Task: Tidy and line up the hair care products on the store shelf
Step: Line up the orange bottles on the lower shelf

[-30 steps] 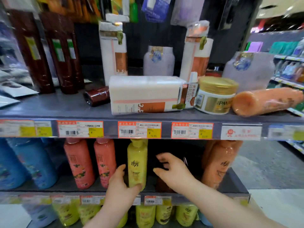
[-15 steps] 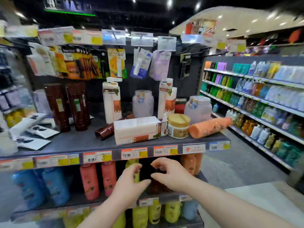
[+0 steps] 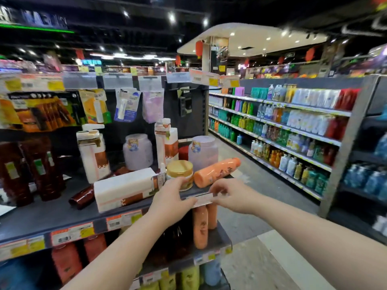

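On the grey upper shelf (image 3: 52, 216) an orange bottle (image 3: 217, 171) lies on its side at the right end. Beside it stands a gold-lidded jar (image 3: 179, 168). A long white boxed product (image 3: 125, 188) lies flat, and a dark brown bottle (image 3: 82, 197) lies toppled to its left. My left hand (image 3: 169, 198) is at the shelf's front edge with its fingertips against the jar's front. My right hand (image 3: 232, 195) hovers just below the orange bottle, fingers loosely bent at the price rail. Neither hand holds a product.
Upright white pump boxes (image 3: 93, 153), lilac jars (image 3: 137, 151) and tall brown bottles (image 3: 41, 170) stand behind. Orange bottles (image 3: 200, 227) stand on the shelf below. Hanging packets (image 3: 125, 105) fill the pegs above. An aisle with long stocked shelving (image 3: 293, 132) runs off to the right.
Both hands have risen from the lower shelf, where they were beside the yellow bottle, to the front edge of the upper shelf. My view has pulled back and swung right.
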### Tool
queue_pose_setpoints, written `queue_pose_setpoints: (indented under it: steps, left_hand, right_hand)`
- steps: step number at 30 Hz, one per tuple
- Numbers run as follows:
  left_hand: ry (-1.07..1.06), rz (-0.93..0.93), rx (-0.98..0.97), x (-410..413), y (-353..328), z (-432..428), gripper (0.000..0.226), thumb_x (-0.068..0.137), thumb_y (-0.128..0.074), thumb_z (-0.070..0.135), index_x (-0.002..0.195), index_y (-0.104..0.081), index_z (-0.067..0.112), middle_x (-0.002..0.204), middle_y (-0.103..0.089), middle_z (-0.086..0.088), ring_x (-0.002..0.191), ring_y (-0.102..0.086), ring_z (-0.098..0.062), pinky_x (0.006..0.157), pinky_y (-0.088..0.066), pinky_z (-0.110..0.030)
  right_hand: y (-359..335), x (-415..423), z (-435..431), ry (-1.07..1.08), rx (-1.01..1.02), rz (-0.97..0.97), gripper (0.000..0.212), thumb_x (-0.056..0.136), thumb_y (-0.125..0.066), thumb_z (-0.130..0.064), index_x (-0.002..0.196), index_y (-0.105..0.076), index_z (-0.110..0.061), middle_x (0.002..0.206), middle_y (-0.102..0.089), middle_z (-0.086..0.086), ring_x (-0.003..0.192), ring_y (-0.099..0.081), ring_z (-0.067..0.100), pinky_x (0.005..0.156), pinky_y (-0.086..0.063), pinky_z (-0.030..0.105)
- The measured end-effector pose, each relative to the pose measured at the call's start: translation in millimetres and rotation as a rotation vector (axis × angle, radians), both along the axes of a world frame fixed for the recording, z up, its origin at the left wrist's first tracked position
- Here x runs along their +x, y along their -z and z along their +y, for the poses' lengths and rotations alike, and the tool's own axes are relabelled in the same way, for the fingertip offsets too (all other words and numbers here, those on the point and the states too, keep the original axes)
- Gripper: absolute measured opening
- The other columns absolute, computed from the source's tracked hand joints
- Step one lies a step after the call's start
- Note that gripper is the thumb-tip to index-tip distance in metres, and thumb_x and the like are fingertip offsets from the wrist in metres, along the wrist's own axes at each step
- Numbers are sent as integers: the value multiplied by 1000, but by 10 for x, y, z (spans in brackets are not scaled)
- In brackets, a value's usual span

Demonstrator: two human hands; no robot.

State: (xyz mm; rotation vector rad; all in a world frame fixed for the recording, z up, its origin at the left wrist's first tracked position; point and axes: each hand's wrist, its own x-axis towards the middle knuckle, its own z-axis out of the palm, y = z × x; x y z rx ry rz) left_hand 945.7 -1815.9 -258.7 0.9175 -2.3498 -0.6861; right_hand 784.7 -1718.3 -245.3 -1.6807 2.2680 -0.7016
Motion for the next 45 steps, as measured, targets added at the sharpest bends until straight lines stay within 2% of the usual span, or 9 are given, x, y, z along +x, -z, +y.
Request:
queue_pose_setpoints:
  steps: [8, 19, 25, 29, 32, 36, 38, 41, 45]
  left_hand:
    - [-6, -297, -136, -1097, -114, -196, 70, 76, -66, 45, 136, -35, 26, 136, -45, 0, 121, -47, -21, 98, -44, -40]
    - [-254, -603, -175, -2031, 122, -605, 78, 67, -66, 61, 130, -42, 23, 127, -52, -3, 112, -52, -22, 92, -48, -40]
    - [-339, -667, -216, -2111, 297, -693, 79, 65, -64, 66, 128, -42, 23, 122, -56, -2, 109, -55, -23, 89, -48, -38]
    - [-368, -616, -251, -2110, 327, -700, 63, 75, -63, 56, 124, -45, 22, 122, -56, -2, 110, -53, -22, 90, -46, -36]
    - [-383, -598, -296, -2107, 311, -660, 62, 76, -62, 56, 126, -44, 23, 124, -55, -1, 113, -51, -21, 92, -44, -35]
    - [-414, -459, -232, -2048, 222, -549, 61, 75, -62, 57, 125, -44, 27, 121, -56, 3, 108, -53, -18, 90, -47, -35]
    - [-421, -310, -125, -2005, 138, -467, 55, 72, -64, 57, 117, -48, 27, 110, -58, 6, 99, -56, -15, 84, -51, -36]
    - [-359, -31, 206, -1941, 13, -320, 52, 74, -67, 49, 117, -49, 25, 105, -57, 6, 94, -57, -14, 81, -53, -37]
    - [-193, 260, 537, -1720, -119, -36, 44, 82, -64, 40, 121, -52, 21, 106, -64, 2, 95, -62, -16, 75, -53, -31]
  right_hand:
    - [16, -1304, -174, 74, 81, 12, 36, 85, -62, -25, 119, -59, -13, 123, -60, 7, 112, -56, 22, 94, -44, 30]
    - [353, -2261, -796, 22, 157, -160, 44, 85, -63, -27, 125, -55, -12, 126, -59, 7, 115, -55, 20, 95, -40, 25]
    - [473, -2301, -976, -41, 118, -184, 32, 87, -61, -31, 114, -58, -14, 111, -63, 6, 98, -56, 19, 78, -40, 24]
    - [514, -2322, -984, -45, 96, -215, 29, 89, -60, -31, 113, -58, -14, 95, -53, -1, 88, -48, 13, 74, -34, 22]
    - [512, -2346, -980, -45, 68, -262, 28, 87, -61, -33, 109, -59, -15, 99, -57, -1, 91, -53, 14, 75, -39, 25]
    - [481, -2362, -963, 11, -52, -425, 24, 83, -65, -37, 91, -54, -18, 99, -60, 3, 84, -55, 14, 63, -41, 23]
    - [431, -2329, -945, 78, -109, -618, 38, 77, -69, -45, 96, -49, -18, 102, -57, 3, 90, -59, 16, 69, -49, 28]
    - [268, -2192, -887, 69, -89, -1036, 68, 77, -69, -49, 127, -39, -16, 121, -54, 7, 100, -62, 23, 69, -55, 34]
    - [-15, -1898, -735, -142, -122, -1214, 53, 85, -58, -44, 128, -45, -17, 120, -59, 11, 100, -63, 25, 67, -56, 36]
